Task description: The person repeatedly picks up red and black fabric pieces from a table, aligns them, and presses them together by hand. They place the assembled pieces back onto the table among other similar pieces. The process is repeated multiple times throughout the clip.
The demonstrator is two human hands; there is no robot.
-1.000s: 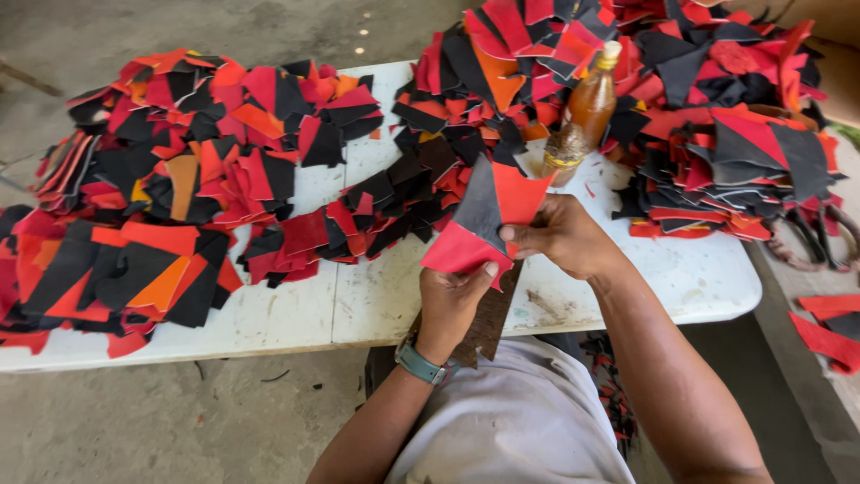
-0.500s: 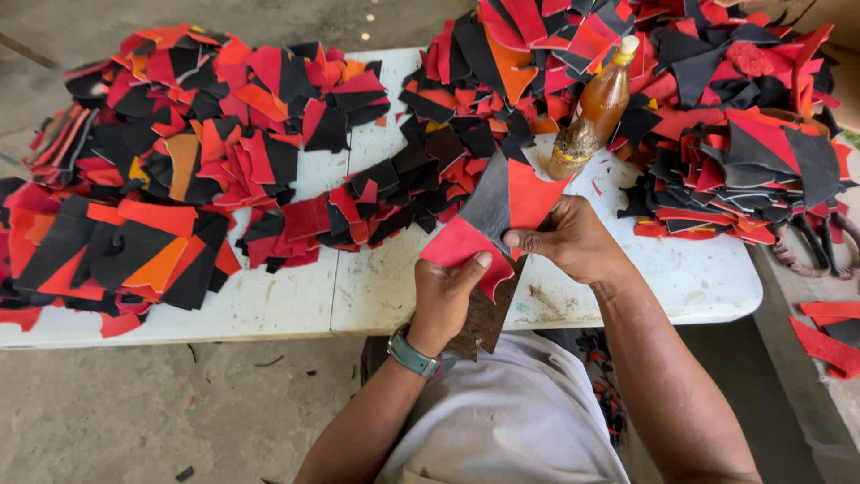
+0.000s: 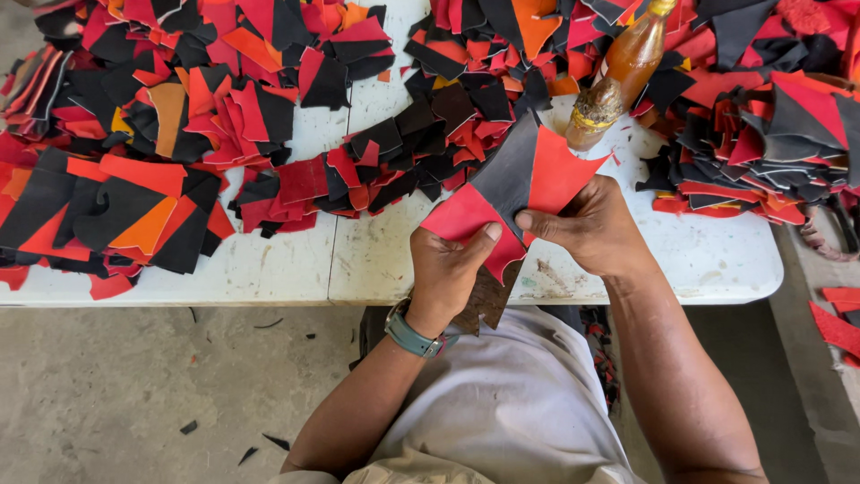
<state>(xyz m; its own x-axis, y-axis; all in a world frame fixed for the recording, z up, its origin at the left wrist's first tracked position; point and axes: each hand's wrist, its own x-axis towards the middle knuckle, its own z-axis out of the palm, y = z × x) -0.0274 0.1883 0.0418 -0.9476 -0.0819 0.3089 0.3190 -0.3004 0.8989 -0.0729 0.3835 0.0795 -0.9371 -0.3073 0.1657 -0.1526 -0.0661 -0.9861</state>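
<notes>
Both hands hold joined red-black piece (image 3: 515,193) over near desk (image 3: 296,269) edge. Left hand (image 3: 448,269) grip clamped on red corner, thumb on top. Right hand (image 3: 591,224) grip pinched on black middle strip. Piece looks thin, light, flexible, likely leather; best held at edges, near seam. Amber bottle (image 3: 623,76) just behind.

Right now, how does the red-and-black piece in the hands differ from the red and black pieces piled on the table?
The held piece is lifted off the white table, pinched by the left hand and right hand; the piled pieces lie loose in overlapping heaps. The held piece shows red and black panels together; many piled pieces are one colour, some orange. Both look like flat cut sheet material.
</notes>
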